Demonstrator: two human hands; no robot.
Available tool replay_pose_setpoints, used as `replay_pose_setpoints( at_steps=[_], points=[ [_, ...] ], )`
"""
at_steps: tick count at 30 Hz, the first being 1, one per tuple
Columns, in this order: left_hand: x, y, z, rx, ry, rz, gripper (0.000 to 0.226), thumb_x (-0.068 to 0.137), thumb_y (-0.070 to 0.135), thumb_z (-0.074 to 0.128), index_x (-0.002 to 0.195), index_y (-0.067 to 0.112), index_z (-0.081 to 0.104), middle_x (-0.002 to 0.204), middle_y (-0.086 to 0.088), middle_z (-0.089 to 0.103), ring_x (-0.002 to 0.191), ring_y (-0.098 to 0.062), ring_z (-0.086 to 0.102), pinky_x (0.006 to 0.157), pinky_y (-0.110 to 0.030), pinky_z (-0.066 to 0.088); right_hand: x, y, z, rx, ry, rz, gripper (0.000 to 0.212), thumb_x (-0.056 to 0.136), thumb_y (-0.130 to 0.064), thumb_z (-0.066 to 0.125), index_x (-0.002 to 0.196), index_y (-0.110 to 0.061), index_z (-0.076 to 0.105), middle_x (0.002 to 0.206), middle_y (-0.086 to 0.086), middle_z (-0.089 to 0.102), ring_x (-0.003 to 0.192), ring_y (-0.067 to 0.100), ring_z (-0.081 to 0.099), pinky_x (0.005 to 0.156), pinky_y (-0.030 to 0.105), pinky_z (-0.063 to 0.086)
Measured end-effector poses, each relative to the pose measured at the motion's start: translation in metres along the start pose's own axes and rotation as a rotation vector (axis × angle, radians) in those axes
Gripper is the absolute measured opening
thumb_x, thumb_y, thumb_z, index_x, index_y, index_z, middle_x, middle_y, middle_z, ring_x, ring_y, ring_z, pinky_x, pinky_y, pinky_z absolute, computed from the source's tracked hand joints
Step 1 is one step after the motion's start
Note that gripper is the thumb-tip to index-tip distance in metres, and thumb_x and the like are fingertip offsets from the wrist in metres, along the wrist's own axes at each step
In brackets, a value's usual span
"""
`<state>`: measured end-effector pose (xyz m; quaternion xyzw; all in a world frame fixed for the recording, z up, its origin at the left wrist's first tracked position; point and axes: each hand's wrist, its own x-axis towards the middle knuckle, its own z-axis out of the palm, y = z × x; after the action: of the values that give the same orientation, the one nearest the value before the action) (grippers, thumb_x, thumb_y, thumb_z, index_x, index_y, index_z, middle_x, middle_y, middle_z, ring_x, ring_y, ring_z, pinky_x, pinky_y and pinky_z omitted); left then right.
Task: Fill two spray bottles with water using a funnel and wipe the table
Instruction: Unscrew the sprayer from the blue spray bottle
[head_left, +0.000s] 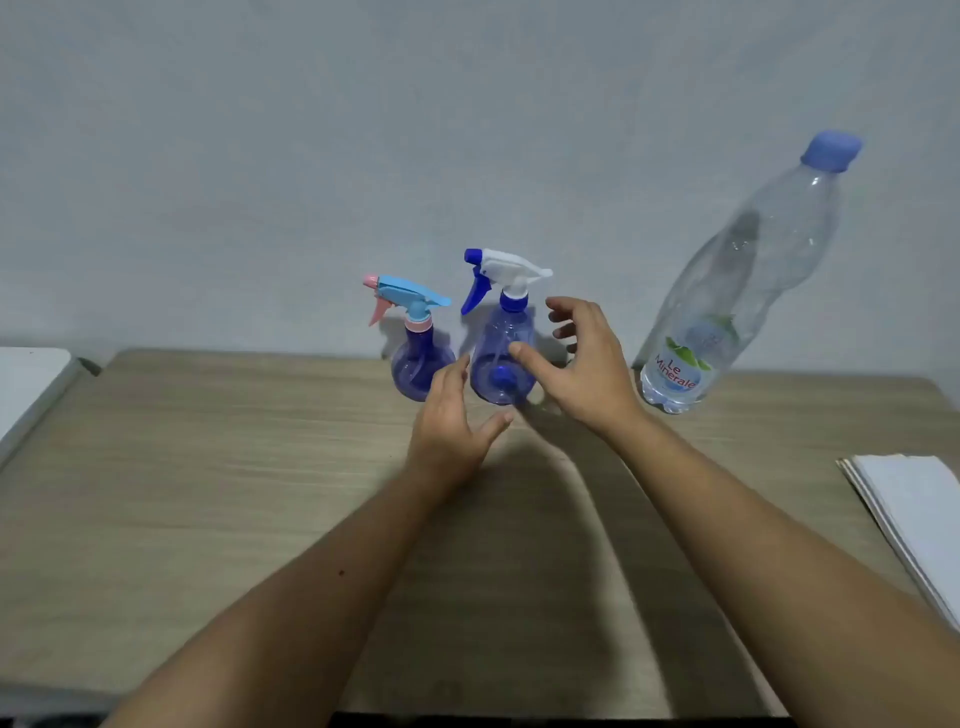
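Two small spray bottles stand side by side at the back of my counter (260, 493), near the wall. The one with the white and blue top (503, 358) is right between my hands. The one with the pink and blue top (418, 371) is just to its left. They look empty, so I think they will be very light and easy to tip. The plastic looks thin, smooth and a bit slippery. I would hold the round belly with one hand and twist the top with the other. My left hand (449, 431) is low by the bottom of the bottle, fingers open, holding nothing. My right hand (587, 364) is higher beside it, fingers spread open, also empty. A big water bottle (737, 291) stands off to the right. I see no funnel here
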<state>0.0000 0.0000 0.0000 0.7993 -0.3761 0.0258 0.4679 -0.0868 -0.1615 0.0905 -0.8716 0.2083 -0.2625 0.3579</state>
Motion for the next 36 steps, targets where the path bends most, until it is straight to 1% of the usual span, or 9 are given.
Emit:
replay_pose_setpoints(
  at_steps=[2,4,8,13,17,22,28,32,36],
  points=[
    [0.008,-0.004,0.007,-0.016,0.034,-0.016,0.082,0.082,0.034,0.091,0.147,0.002,0.052,0.136,-0.011,0.061,0.125,-0.021,0.060,0.102,-0.030,0.052,0.010,-0.002,0.005,0.029,-0.002,0.009,0.074,0.084,-0.048,0.084,0.144,-0.022,0.050,0.136,-0.005,0.057,0.114,0.014,0.060,0.093,0.030,0.054],
    [0.013,-0.001,0.013,-0.006,0.036,-0.085,0.083,0.084,0.036,0.089,0.150,0.004,0.051,0.139,-0.010,0.062,0.129,-0.020,0.059,0.104,-0.023,0.047,0.016,-0.004,0.009,0.046,-0.017,-0.002,0.072,0.083,-0.046,0.085,0.143,-0.022,0.051,0.135,-0.005,0.059,0.115,0.013,0.061,0.095,0.029,0.055],
    [0.016,-0.001,0.022,-0.028,0.069,-0.140,0.082,0.086,0.033,0.088,0.152,0.006,0.048,0.143,-0.010,0.060,0.132,-0.023,0.058,0.104,-0.024,0.043,0.023,-0.005,0.016,0.036,-0.037,-0.024,0.058,0.084,-0.032,0.087,0.133,-0.019,0.060,0.128,-0.004,0.064,0.110,0.013,0.063,0.094,0.033,0.059],
    [0.017,0.001,0.032,-0.104,0.097,-0.242,0.080,0.085,0.031,0.088,0.152,0.015,0.047,0.146,-0.004,0.059,0.134,-0.022,0.058,0.112,-0.040,0.051,0.018,-0.006,0.015,0.045,-0.031,-0.006,0.050,0.085,-0.022,0.087,0.127,-0.017,0.062,0.126,-0.002,0.063,0.109,0.015,0.064,0.094,0.035,0.060],
    [0.002,0.008,0.032,-0.164,0.092,-0.243,0.077,0.083,0.029,0.089,0.147,0.017,0.048,0.142,-0.002,0.060,0.128,-0.019,0.062,0.106,-0.046,0.056,0.000,-0.010,0.004,0.038,-0.032,-0.016,0.048,0.086,-0.021,0.085,0.127,-0.016,0.061,0.127,-0.002,0.063,0.110,0.014,0.064,0.091,0.032,0.059],
    [-0.029,0.026,0.022,-0.243,0.081,-0.262,0.078,0.076,0.034,0.092,0.142,0.020,0.053,0.136,0.004,0.062,0.122,-0.016,0.065,0.103,-0.045,0.058,-0.035,-0.017,-0.013,0.062,-0.023,-0.005,0.048,0.088,-0.026,0.085,0.128,-0.021,0.060,0.127,-0.006,0.062,0.110,0.011,0.063,0.088,0.025,0.057],
    [-0.089,0.050,0.009,-0.318,0.109,-0.295,0.081,0.068,0.038,0.096,0.138,0.022,0.058,0.131,0.008,0.064,0.117,-0.012,0.070,0.098,-0.046,0.061,-0.089,-0.026,-0.030,0.095,-0.041,-0.014,0.046,0.083,-0.024,0.087,0.123,-0.021,0.064,0.119,-0.005,0.064,0.104,0.005,0.064,0.085,0.024,0.057],
    [-0.128,0.062,0.005,-0.347,0.110,-0.295,0.078,0.066,0.035,0.099,0.132,0.018,0.061,0.128,0.003,0.067,0.112,-0.010,0.072,0.097,-0.049,0.061,-0.126,-0.029,-0.041,0.128,-0.069,-0.026,0.045,0.083,-0.022,0.087,0.122,-0.019,0.065,0.119,-0.005,0.064,0.102,0.009,0.065,0.084,0.030,0.060],
    [-0.164,0.080,0.002,-0.302,0.119,-0.271,0.078,0.066,0.034,0.102,0.130,0.017,0.062,0.124,0.005,0.067,0.111,-0.012,0.072,0.095,-0.045,0.061,-0.161,-0.026,-0.052,0.149,-0.082,-0.033,0.043,0.083,-0.021,0.086,0.121,-0.020,0.066,0.117,-0.005,0.065,0.101,0.011,0.066,0.084,0.036,0.060]
  ],
)
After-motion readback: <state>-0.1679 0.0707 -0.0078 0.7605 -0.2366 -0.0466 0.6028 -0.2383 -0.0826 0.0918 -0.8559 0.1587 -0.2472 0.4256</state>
